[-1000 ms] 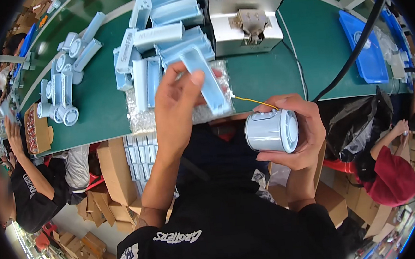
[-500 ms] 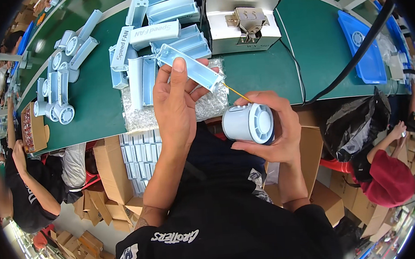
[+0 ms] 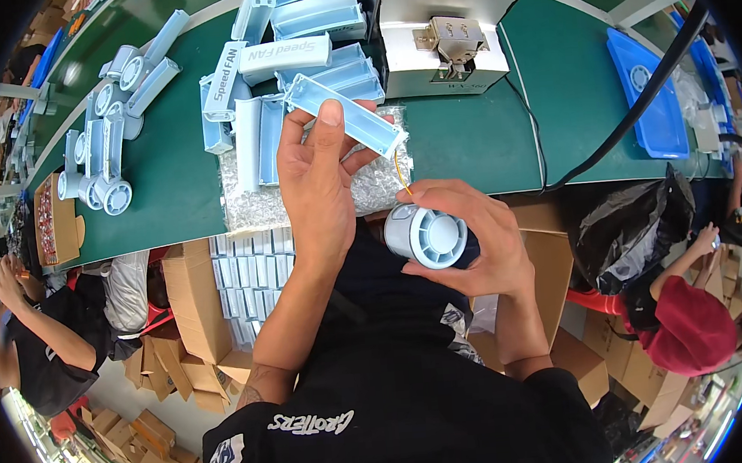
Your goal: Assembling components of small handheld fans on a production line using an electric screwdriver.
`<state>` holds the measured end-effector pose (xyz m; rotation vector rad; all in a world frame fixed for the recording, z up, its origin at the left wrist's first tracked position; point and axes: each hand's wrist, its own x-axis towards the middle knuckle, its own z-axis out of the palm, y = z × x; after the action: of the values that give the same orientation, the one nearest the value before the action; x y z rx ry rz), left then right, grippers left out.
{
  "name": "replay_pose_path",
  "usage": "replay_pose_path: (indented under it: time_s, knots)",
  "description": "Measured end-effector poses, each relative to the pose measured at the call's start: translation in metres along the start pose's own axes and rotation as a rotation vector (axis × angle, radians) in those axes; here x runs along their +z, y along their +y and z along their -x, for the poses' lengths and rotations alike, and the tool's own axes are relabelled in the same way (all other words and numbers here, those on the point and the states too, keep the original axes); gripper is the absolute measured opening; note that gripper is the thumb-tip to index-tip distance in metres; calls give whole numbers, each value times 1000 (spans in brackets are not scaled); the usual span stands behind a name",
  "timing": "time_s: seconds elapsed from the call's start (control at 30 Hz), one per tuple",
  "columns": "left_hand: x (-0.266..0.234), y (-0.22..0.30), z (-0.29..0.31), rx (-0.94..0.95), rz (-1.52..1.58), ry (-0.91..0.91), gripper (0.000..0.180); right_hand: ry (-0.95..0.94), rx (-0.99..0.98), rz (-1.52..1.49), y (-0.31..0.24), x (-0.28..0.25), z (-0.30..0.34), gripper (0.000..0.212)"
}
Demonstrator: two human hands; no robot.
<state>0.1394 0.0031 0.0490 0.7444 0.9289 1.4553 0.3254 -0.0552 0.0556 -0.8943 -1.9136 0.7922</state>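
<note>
A light-blue plastic handle shell (image 3: 354, 119), its hollow side up, is pinched in my left hand (image 3: 320, 179), thumb on top. My right hand (image 3: 487, 236) grips a round light-blue fan head (image 3: 427, 234) with a vented end, fingers over its top and thumb beneath. A thin yellow wire (image 3: 401, 173) runs from the lower end of the shell to the fan head. Behind my left hand, a bubble-wrap sheet (image 3: 249, 207) lies on the green table (image 3: 169, 172), and more handle shells (image 3: 286, 58) are piled there.
A silver machine (image 3: 447, 32) stands behind the hands. Several handle-and-head units (image 3: 110, 133) lie at left near a small carton (image 3: 56, 223). A blue tray (image 3: 650, 96) and black cable (image 3: 630, 123) are at right. Other people (image 3: 687, 321) sit on both sides.
The fan head has moved left and slightly down, turning its vented end more toward me. The wire hangs steeper, and the shell has shifted slightly right.
</note>
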Motion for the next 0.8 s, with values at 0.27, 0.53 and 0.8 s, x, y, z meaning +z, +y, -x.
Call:
replay_pose_path:
  time_s: [0.27,0.53,0.8]
  knots:
    - [2,4,-1,89,-95,-72,40,132,-1,134,4,0,-9,75]
    - [13,4,-26,207,-40,-177,40,395,118,402,47,51,-32,84]
    - [7,-11,-9,278,-173,-339,45,214,180,257,6,-13,-33,76]
